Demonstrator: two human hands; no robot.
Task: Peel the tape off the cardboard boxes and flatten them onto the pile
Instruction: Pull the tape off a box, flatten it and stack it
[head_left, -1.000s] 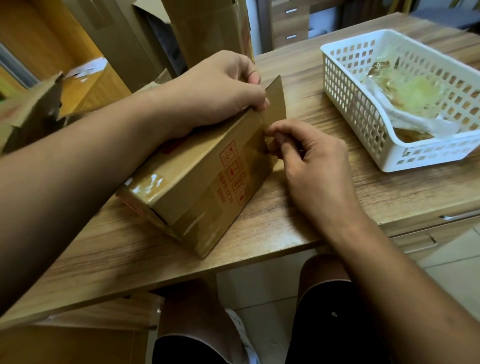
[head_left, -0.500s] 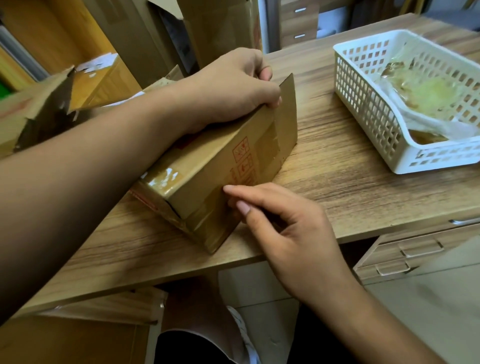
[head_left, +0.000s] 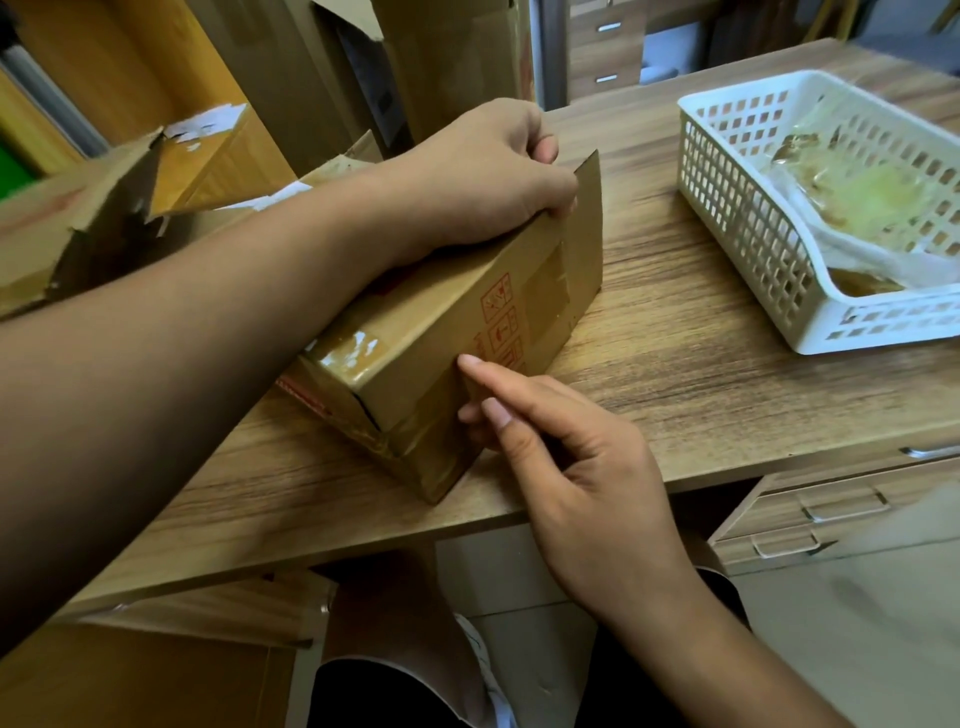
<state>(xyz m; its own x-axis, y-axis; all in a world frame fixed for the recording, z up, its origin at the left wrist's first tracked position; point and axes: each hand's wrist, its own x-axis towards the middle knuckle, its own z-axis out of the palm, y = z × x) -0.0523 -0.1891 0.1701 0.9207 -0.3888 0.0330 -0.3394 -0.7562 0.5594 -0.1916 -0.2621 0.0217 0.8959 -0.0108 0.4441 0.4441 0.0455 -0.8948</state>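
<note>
Lying on the table (head_left: 701, 364) near its front edge, cardboard box (head_left: 431, 332) runs its long axis from near-left to far-right; left grip (head_left: 483, 171) holds the far end, fingers curled over the top edge beside the upright flap (head_left: 584, 218); right grip (head_left: 571, 467) holds nothing, index finger straight, touching the side face at the near end; tape (head_left: 421, 428) sits just left of that fingertip, so right grip looks nearer for the peel.

Office or storeroom work desk.
Wood-grain desk (head_left: 685, 374) with drawer unit (head_left: 810, 519) below, second drawer cabinet (head_left: 602, 57) at the back, upright cardboard boxes (head_left: 457, 67) standing behind, torn ones at left, white plastic basket (head_left: 737, 223) on the desktop.
</note>
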